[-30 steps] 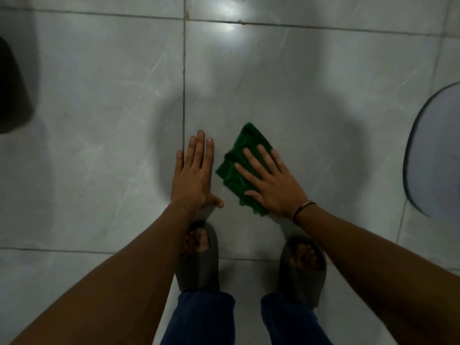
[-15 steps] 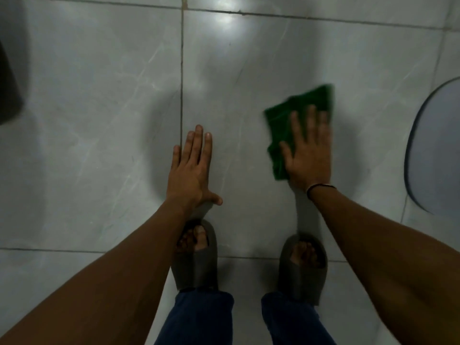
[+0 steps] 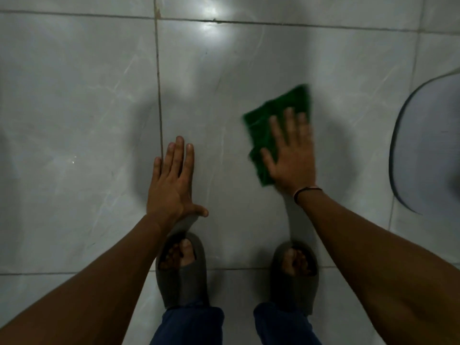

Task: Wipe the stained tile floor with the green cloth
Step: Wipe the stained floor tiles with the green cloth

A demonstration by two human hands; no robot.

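A folded green cloth (image 3: 268, 125) lies flat on the grey marbled tile floor (image 3: 74, 108), right of centre. My right hand (image 3: 290, 155) presses down on it with fingers spread, palm covering its lower right part; the hand and cloth are motion-blurred. My left hand (image 3: 174, 180) rests flat on the tile beside a vertical grout line, fingers together, thumb out, holding nothing. No distinct stain shows on the tile near the cloth.
My two feet in dark slides (image 3: 181, 270) stand just below the hands, with blue trouser legs (image 3: 189, 327) at the bottom. A grey rounded mat or lid (image 3: 428, 150) lies at the right edge. Grout lines (image 3: 159, 95) cross the floor.
My right hand slid the cloth from beside the left hand out to the right and away, and now it has come back slightly toward me. The left hand stayed planted.
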